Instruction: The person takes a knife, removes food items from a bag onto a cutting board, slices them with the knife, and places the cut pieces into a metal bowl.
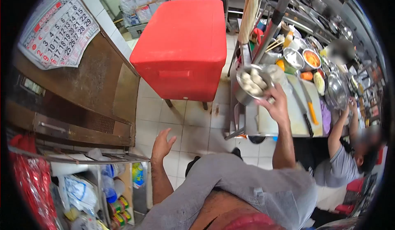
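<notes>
My right hand [276, 105] grips the rim of a round metal pot [245, 98] at the corner of the worktable. Several whitish round pieces [253, 82] fill the pot. Just right of it lies a pale cutting board [273, 121] with two knives, one with a black handle [307, 125] and one with an orange handle [312, 113]. My left hand [163, 144] hangs over the tiled floor at the centre left, fingers apart and holding nothing.
A large red cooler box [183, 36] stands ahead on legs. Bowls of food, including an orange one [312, 59], crowd the table's right side, where another person [339, 164] works. Shelves with packages [119, 211] are at lower left, below a wooden cabinet [94, 77].
</notes>
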{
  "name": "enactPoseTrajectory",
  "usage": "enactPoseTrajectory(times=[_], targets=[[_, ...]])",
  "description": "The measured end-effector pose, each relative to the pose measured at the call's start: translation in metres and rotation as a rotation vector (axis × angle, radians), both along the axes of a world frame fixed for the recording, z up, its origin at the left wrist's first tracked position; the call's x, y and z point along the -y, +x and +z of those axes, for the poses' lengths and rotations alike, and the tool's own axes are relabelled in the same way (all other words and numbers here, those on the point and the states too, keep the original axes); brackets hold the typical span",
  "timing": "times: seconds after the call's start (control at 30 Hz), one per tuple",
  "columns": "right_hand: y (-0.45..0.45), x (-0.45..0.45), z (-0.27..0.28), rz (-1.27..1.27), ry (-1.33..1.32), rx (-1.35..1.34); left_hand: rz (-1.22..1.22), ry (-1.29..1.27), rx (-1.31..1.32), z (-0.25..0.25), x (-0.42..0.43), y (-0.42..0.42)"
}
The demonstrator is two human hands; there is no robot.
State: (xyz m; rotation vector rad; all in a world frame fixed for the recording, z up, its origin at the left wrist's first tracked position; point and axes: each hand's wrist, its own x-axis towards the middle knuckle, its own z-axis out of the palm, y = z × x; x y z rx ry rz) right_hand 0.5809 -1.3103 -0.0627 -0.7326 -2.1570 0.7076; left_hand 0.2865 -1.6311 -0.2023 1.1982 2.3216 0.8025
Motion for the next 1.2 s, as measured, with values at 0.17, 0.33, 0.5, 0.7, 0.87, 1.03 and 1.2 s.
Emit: enactPoseTrajectory(times=[0.17,0.33,0.5,0.7,0.87,1.03,1.2], targets=[[-0.131,0.012,0.011,0.059,0.124,0.076,0.168,0.014,0.094,0.006,0.045,-0.058],[-0.249,-0.015,-0.001,0.011,0.274,-0.038,0.308,0.021,0.171,-0.017,0.079,-0.105],[-0.37,-0.091,-0.03,-0.065,0.212,0.03,0.473,-0.128,0.129,-0.024,0.109,-0.177],[-0.485,-0.178,-0.038,-0.166,0.126,0.129,0.576,-0.128,0.047,-0.018,0.106,-0.298],[-0.555,-0.224,-0.044,-0.286,0.169,0.143,0.54,-0.061,0.088,-0.012,0.061,-0.401],[-0.596,-0.232,-0.05,-0.477,0.177,0.158,0.347,-0.162,0.108,-0.023,0.02,-0.527],[-0.618,-0.204,-0.047,-0.662,0.262,0.079,0.121,-0.145,0.045,0.003,-0.034,-0.65]])
